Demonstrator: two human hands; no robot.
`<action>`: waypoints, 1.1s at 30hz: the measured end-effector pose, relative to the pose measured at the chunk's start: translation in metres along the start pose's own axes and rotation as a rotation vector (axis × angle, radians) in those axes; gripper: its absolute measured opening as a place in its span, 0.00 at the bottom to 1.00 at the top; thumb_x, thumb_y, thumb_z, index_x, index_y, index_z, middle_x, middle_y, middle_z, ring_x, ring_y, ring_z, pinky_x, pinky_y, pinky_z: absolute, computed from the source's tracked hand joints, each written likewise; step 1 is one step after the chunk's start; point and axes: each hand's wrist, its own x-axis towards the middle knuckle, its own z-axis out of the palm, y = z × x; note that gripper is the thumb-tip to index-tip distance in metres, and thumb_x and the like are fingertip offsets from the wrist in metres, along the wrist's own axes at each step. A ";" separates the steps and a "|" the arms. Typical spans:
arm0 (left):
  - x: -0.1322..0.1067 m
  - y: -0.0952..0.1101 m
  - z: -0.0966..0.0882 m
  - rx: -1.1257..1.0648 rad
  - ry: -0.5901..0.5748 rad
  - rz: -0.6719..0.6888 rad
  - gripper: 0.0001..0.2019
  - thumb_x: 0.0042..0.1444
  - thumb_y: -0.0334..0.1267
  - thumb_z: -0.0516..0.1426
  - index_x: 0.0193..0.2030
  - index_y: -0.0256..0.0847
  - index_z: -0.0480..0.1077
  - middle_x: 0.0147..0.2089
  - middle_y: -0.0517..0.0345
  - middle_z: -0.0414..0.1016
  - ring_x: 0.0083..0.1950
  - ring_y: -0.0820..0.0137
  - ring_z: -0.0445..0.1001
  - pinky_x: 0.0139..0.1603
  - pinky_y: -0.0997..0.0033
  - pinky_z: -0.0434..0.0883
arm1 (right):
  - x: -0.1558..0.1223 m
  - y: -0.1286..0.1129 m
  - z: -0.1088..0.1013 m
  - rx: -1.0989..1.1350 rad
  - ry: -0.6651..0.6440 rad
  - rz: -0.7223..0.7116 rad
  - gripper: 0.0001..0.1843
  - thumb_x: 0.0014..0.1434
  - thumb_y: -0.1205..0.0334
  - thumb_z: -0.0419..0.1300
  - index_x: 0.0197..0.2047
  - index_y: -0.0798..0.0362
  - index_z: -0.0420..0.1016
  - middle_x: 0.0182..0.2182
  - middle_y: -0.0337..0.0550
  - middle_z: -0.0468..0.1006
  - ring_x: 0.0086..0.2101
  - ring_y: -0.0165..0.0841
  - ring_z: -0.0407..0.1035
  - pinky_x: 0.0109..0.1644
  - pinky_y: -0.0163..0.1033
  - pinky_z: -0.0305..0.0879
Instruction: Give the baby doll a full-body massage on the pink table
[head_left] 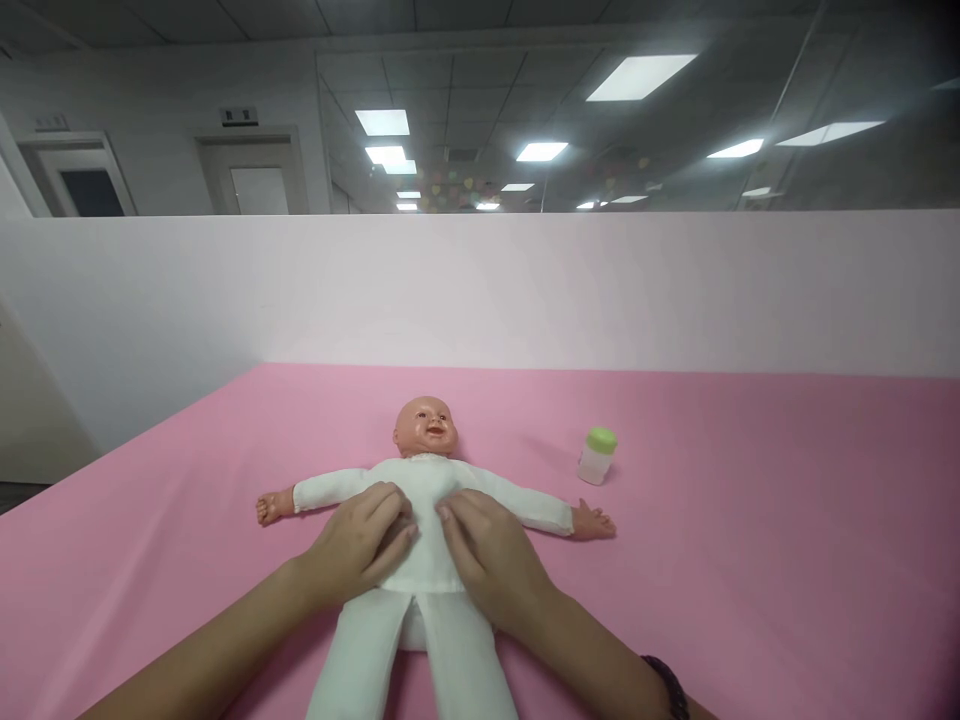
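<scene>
Doll, one, bald, in white clothes: I have it lying on its back on the pink cloth, head toward the far edge, arms spread toward the left and right sides, lower legs out of view. Left hand: resting on one side of its torso, fingers curled, narrow gap to the thumb. Right hand: on the opposite side, likewise curled and narrow; whether either pinches fabric, I cannot tell. Dark bracelet: on the right forearm. Jar, green-lidded: between the doll's outstretched arm and the cloth's far edge. White partition: along that edge.
</scene>
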 end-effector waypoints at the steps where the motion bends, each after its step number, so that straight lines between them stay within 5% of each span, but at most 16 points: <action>1: -0.001 0.000 -0.001 -0.047 -0.002 0.030 0.16 0.69 0.44 0.47 0.56 0.38 0.66 0.54 0.44 0.74 0.56 0.60 0.72 0.56 0.58 0.72 | -0.001 -0.001 0.002 0.054 -0.047 -0.031 0.18 0.71 0.63 0.45 0.47 0.54 0.77 0.46 0.49 0.79 0.48 0.38 0.72 0.54 0.44 0.68; 3: -0.001 0.001 -0.004 -0.109 -0.067 0.047 0.30 0.68 0.47 0.50 0.73 0.38 0.48 0.72 0.40 0.56 0.73 0.57 0.56 0.70 0.54 0.62 | -0.002 -0.002 0.004 0.099 -0.172 -0.079 0.21 0.71 0.61 0.47 0.62 0.54 0.69 0.63 0.50 0.67 0.64 0.41 0.59 0.69 0.51 0.56; 6: 0.001 0.002 -0.009 -0.171 -0.249 0.037 0.36 0.70 0.48 0.47 0.77 0.45 0.31 0.78 0.50 0.38 0.78 0.58 0.42 0.76 0.52 0.51 | -0.002 0.000 0.005 0.121 -0.330 -0.085 0.27 0.73 0.56 0.45 0.72 0.53 0.56 0.72 0.47 0.48 0.71 0.41 0.41 0.74 0.58 0.39; 9: 0.004 0.002 -0.010 -0.195 -0.332 0.025 0.34 0.70 0.49 0.45 0.76 0.49 0.31 0.78 0.55 0.36 0.78 0.58 0.40 0.77 0.50 0.46 | 0.000 0.002 0.005 0.171 -0.383 -0.050 0.28 0.74 0.54 0.43 0.73 0.51 0.52 0.73 0.44 0.43 0.72 0.39 0.37 0.75 0.56 0.34; 18: 0.000 -0.004 0.003 -0.182 -0.298 -0.112 0.37 0.69 0.52 0.46 0.76 0.44 0.28 0.78 0.52 0.30 0.78 0.58 0.36 0.77 0.51 0.46 | 0.002 0.003 0.010 0.205 -0.404 0.095 0.28 0.74 0.49 0.38 0.74 0.42 0.47 0.73 0.34 0.37 0.72 0.36 0.29 0.75 0.56 0.30; 27: -0.002 -0.007 0.009 -0.184 -0.280 -0.300 0.39 0.67 0.58 0.46 0.76 0.45 0.32 0.78 0.50 0.29 0.78 0.54 0.33 0.76 0.47 0.48 | 0.002 0.007 0.015 0.189 -0.379 0.224 0.35 0.73 0.45 0.38 0.76 0.51 0.39 0.73 0.40 0.34 0.72 0.35 0.28 0.76 0.53 0.29; 33: 0.000 -0.001 0.005 -0.098 -0.265 -0.351 0.39 0.67 0.59 0.44 0.76 0.37 0.40 0.77 0.45 0.36 0.78 0.55 0.40 0.75 0.51 0.52 | 0.001 0.007 0.018 0.153 -0.313 0.312 0.36 0.73 0.47 0.36 0.76 0.60 0.37 0.73 0.44 0.34 0.72 0.37 0.31 0.76 0.52 0.36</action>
